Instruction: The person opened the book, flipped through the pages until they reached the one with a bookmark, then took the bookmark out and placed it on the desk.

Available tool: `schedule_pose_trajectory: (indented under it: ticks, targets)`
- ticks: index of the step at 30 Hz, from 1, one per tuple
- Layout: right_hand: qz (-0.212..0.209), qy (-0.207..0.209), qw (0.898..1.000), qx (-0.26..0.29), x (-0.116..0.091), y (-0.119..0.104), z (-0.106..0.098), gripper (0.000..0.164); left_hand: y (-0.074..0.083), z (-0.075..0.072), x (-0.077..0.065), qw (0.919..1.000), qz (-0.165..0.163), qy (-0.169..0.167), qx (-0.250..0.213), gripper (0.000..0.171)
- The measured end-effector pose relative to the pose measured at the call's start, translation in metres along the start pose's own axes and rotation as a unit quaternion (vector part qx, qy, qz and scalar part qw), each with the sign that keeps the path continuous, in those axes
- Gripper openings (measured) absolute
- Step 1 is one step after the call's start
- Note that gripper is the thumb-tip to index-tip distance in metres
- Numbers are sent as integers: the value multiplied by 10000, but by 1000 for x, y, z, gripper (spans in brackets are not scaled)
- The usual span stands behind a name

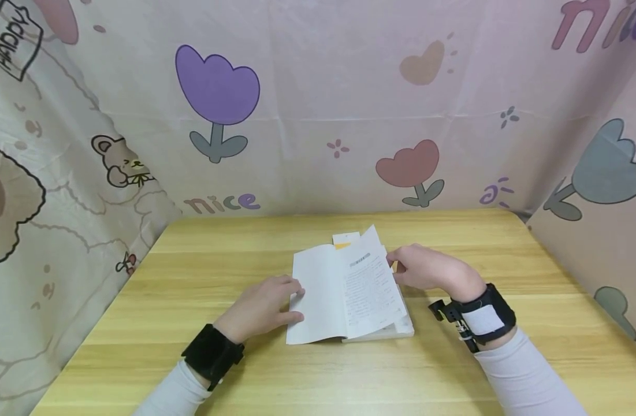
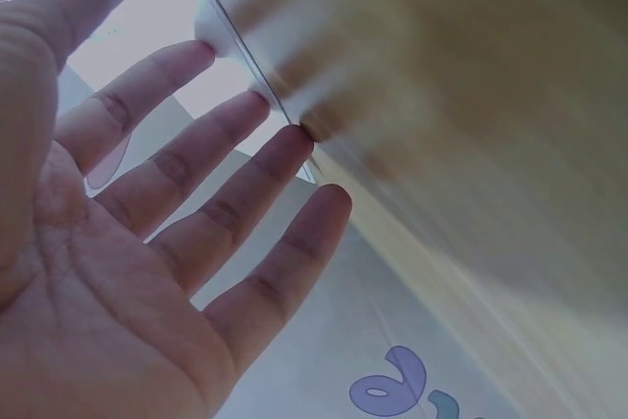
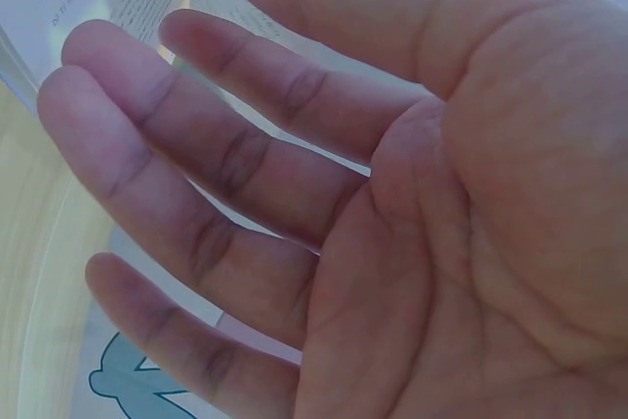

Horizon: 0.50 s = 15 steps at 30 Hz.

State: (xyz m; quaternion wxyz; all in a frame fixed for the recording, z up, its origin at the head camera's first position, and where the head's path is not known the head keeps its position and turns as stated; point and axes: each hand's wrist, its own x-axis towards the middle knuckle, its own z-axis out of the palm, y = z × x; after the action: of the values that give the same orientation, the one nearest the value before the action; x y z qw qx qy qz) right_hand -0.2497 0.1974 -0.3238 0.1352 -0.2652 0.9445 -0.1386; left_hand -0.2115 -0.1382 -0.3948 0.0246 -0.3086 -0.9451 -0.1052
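Note:
An open book (image 1: 318,294) lies on the table, its left page blank and its right page (image 1: 372,289) printed with lines of text. That printed leaf stands tilted above the pages under it. My left hand (image 1: 268,303) rests at the book's left edge, fingertips on the margin; the left wrist view shows its fingers (image 2: 235,213) spread and nearly straight. At the book's right edge is my right hand (image 1: 427,267), its fingertips beside the raised leaf. In the right wrist view its fingers (image 3: 211,183) are loosely bent, with the thumb apart and printed pages (image 3: 88,7) behind them.
A white and yellow piece (image 1: 346,238) sticks out past the book's top edge. The wooden table (image 1: 219,254) meets a patterned cloth (image 1: 307,86) at the back and sides. Black bands (image 1: 214,353) are strapped round both wrists.

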Motion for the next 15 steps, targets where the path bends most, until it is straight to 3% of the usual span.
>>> schedule_pose_trajectory:
  ticks: [11, 15]
  targets:
    - [-200, 164, 9997, 35, 1, -3, 0, 23, -1, -1, -1, 9999, 26, 89, 52, 49]
    - [-327, 183, 9993, 43, 3, -6, 1, 11, -1, -2, -1, 9998, 41, 148, 83, 49]
